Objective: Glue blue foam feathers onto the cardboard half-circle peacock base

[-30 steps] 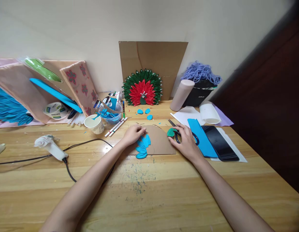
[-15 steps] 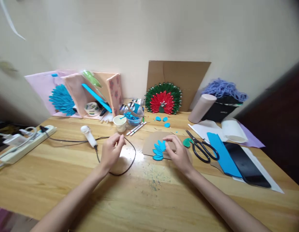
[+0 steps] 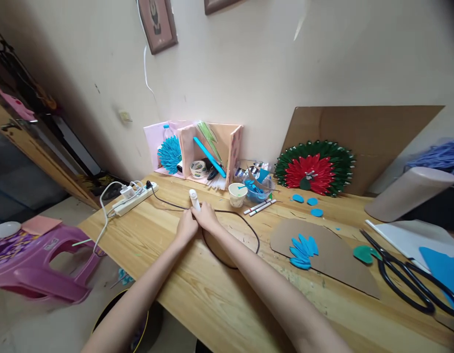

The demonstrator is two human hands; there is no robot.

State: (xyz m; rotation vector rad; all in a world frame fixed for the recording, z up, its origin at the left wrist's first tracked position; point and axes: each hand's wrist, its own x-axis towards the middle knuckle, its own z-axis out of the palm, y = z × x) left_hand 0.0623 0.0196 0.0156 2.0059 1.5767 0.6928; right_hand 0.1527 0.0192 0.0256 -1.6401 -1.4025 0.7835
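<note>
1 left hand (image 3: 187, 227) and 1 right hand (image 3: 207, 218) meet at the white tool (image 3: 195, 200); i can't tell their grip; likely pickup, needing slack cord (image 3: 258, 240).

A single head-worn camera views the table (image 3: 212, 299) from its near side, facing forward and down. The arms (image 3: 265, 279) extend from the bottom edge, nearest the lens. The left hand (image 3: 187, 226) and right hand (image 3: 208, 218) lie at middle range, slightly below and left of frame centre. The wall (image 3: 234, 68) backs the upper half; floor (image 3: 46, 326) shows lower left.
</note>
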